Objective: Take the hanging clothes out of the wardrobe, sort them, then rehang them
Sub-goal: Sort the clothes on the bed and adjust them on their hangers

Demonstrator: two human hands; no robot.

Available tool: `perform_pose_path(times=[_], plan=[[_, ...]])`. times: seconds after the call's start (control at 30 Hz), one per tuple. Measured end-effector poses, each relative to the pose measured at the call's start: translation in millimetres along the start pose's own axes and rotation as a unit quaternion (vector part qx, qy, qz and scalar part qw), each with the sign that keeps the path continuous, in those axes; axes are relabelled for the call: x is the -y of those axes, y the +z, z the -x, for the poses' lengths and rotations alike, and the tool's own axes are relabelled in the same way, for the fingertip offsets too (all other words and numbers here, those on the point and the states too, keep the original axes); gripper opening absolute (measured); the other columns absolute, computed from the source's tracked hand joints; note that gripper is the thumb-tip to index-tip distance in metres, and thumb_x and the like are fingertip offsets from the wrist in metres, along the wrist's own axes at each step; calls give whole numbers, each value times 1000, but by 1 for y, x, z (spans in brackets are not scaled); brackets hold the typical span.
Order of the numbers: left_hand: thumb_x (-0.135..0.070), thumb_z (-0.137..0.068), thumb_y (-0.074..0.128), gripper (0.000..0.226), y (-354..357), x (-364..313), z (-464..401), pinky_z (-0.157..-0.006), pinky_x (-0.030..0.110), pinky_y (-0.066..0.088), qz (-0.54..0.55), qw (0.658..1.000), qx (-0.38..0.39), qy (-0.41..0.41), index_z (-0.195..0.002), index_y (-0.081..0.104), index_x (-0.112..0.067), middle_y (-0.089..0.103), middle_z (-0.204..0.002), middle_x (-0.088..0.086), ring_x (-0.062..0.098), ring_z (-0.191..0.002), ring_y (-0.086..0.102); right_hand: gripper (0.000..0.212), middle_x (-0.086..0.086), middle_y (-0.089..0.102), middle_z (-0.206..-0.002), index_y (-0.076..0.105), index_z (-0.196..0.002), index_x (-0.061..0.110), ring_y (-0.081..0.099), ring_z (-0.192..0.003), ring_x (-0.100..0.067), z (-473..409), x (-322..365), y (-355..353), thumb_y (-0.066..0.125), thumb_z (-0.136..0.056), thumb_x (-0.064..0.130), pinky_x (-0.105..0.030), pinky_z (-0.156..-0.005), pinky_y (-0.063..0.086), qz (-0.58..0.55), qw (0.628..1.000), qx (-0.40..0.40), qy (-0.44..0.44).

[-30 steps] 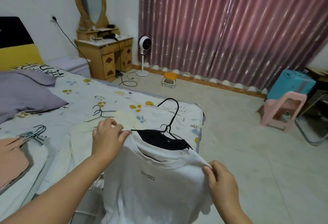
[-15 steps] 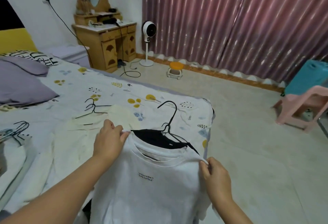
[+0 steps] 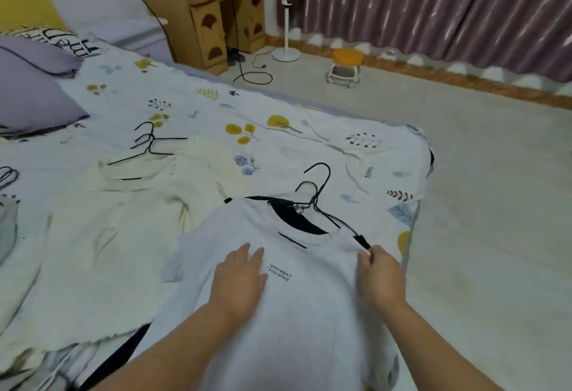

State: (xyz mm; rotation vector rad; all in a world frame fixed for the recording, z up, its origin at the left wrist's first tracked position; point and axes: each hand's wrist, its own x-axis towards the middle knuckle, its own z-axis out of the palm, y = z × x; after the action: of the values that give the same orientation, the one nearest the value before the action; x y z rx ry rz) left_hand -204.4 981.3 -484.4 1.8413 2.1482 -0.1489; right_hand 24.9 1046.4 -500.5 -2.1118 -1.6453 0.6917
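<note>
A white T-shirt with small black lettering lies flat on the bed's near corner, on top of a black garment. Two black wire hangers stick out at its neck. My left hand lies flat on the shirt's chest, fingers spread, holding nothing. My right hand pinches the shirt's right shoulder, next to a hanger's end. A cream garment on black hangers is spread out to the left.
The bed has a floral sheet and a purple pillow at far left. Beyond it stand a wooden dresser, a white fan with a trailing cable, and a small orange stool. Pink curtains hang behind.
The white T-shirt went from held up by both shoulders to lying flat on the bed. My left hand let go and now rests open on its chest.
</note>
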Motion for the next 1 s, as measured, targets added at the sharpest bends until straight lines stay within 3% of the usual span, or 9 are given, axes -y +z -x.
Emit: perform_pose_path(times=[0.1, 0.17, 0.33, 0.4, 0.47, 0.5, 0.57, 0.67, 1.0], plan=[[-39, -99, 30, 56, 40, 4, -5, -113, 39, 20, -37, 997, 69, -4, -149, 9, -25, 3, -158, 4, 26, -143, 12, 15, -15, 58, -96, 53, -99, 4, 53, -96, -33, -21, -12, 29, 42, -95, 13, -34, -72, 36, 42, 999, 13, -10], [-39, -100, 28, 59, 59, 11, -5, -115, 44, 14, -35, 993, 111, -15, -150, 0, -27, -8, -158, 3, 29, -145, 3, 30, -21, 52, -109, 50, -119, 1, 48, -102, -37, -27, -20, 44, 49, -88, 3, -41, -81, 38, 90, 995, -16, -44], [-38, -101, 26, 61, 71, 18, -7, -114, 49, 13, -10, 990, 138, -4, -149, -9, -27, -17, -157, 1, 32, -145, -6, 33, -18, 57, -83, 60, -83, 2, 58, -73, -36, -14, -36, 78, 74, -56, -12, -37, -63, 42, 207, 965, -30, -160], [-38, -100, 28, 61, 69, 20, -9, -115, 49, 13, 7, 989, 150, 0, -149, -8, -27, -16, -157, 1, 32, -145, -6, 29, -20, 58, -108, 60, -106, 1, 60, -99, -38, -9, -35, 82, 63, -78, 0, -47, -77, 47, 207, 966, 37, -152], [-37, -100, 31, 61, 64, 23, -10, -116, 47, 16, 21, 986, 164, 3, -150, -3, -25, -11, -158, 2, 32, -145, 0, 44, -15, 26, -151, 30, -143, 8, 27, -139, -33, -8, -31, 78, 31, -99, 17, -51, -107, 29, 261, 954, 92, -117], [-36, -99, 32, 60, 59, 24, -10, -115, 45, 20, 21, 986, 167, 4, -150, 4, -22, -3, -158, 5, 32, -144, 8, 49, -10, 8, -157, 14, -149, 13, 10, -145, -29, -8, -27, 73, 23, -102, 22, -48, -113, 19, 283, 946, 128, -94], [-34, -98, 34, 50, 45, 26, -7, -106, 38, 33, 7, 986, 167, 6, -142, 28, -10, 25, -150, 14, 33, -133, 33, 51, -9, 2, -157, 11, -149, 15, 2, -145, -28, -3, -16, 62, 25, -100, 23, -47, -116, 14, 318, 929, 174, -72], [-30, -98, 35, 37, 18, 29, 7, -93, 31, 37, 1, 986, 165, 16, -125, 47, -8, 51, -128, 14, 28, -118, 48, 41, -10, 27, -145, 37, -134, 13, 25, -135, -27, 14, 11, 38, 35, -93, 14, -42, -109, 27, 338, 917, 193, -89], [-29, -100, 34, 39, -90, 50, 126, -93, 31, 38, 17, 990, 133, 51, -130, 46, -7, 50, -130, 12, 26, -119, 47, 29, -4, 53, -121, 50, -121, 14, 48, -110, -23, 137, 100, -40, 34, -98, 18, -30, -77, 36, 316, 907, 158, -229]])
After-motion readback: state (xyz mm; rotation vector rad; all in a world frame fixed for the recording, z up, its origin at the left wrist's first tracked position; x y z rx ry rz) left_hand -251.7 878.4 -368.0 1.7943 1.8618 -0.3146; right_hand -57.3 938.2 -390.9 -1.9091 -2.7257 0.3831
